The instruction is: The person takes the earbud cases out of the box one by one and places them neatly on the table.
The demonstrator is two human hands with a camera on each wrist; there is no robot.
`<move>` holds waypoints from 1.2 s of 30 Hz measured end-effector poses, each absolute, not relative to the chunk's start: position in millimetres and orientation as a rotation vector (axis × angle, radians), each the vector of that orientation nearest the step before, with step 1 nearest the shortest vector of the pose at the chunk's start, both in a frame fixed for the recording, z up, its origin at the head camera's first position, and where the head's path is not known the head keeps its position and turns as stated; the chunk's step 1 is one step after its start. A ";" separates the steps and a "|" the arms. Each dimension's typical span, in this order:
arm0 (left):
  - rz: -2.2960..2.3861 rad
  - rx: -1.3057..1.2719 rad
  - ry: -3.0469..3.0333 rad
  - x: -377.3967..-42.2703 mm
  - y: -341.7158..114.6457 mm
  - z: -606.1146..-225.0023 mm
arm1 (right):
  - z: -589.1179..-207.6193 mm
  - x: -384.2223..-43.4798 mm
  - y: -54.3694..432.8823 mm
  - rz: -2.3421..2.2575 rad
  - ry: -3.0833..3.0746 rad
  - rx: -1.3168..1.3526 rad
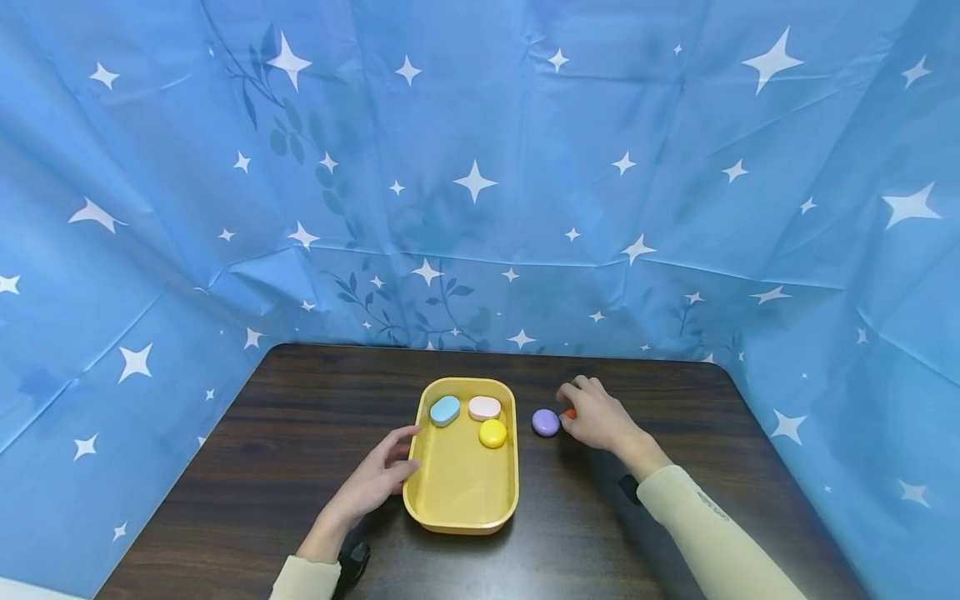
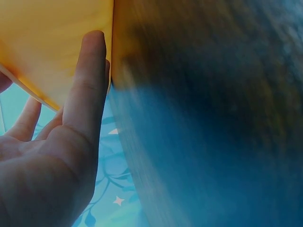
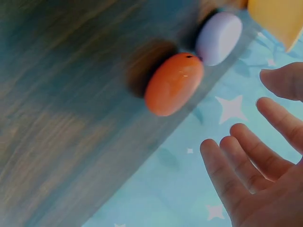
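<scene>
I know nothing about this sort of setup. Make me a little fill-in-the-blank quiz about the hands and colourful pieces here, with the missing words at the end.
1. The yellow tray holds a pink piece, a yellow piece and a ____ piece.
2. On the table, a ____ piece lies between the yellow tray and the orange piece.
3. The right hand is near the orange piece, while the ____ hand is at the yellow tray.

Missing words: blue; purple; left.

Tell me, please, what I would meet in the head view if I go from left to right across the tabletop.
Left hand → blue piece → yellow piece → purple piece → right hand.
</scene>
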State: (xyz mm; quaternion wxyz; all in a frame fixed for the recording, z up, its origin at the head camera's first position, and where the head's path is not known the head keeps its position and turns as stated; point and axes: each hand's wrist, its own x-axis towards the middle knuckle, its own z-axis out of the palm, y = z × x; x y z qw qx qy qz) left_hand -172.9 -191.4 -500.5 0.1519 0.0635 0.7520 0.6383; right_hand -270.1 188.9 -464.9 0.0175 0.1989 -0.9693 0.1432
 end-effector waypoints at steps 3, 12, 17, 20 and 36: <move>1.832 0.180 2.157 -173.0 -191.5 -501.0 | -461.5 -267.1 185.3 0.445 -2.983 0.617; 1.831 0.174 2.160 -172.6 -191.5 -500.4 | -453.4 -259.8 176.4 0.470 -2.926 0.644; 1.826 0.174 2.169 -172.6 -190.9 -500.2 | -451.8 -256.7 172.1 0.483 -2.903 0.650; 1.826 0.174 2.168 -172.8 -190.5 -500.4 | -450.3 -254.8 169.6 0.493 -2.885 0.664; 1.818 0.176 2.168 -173.2 -191.7 -501.4 | -441.9 -247.5 150.2 0.520 -2.857 0.710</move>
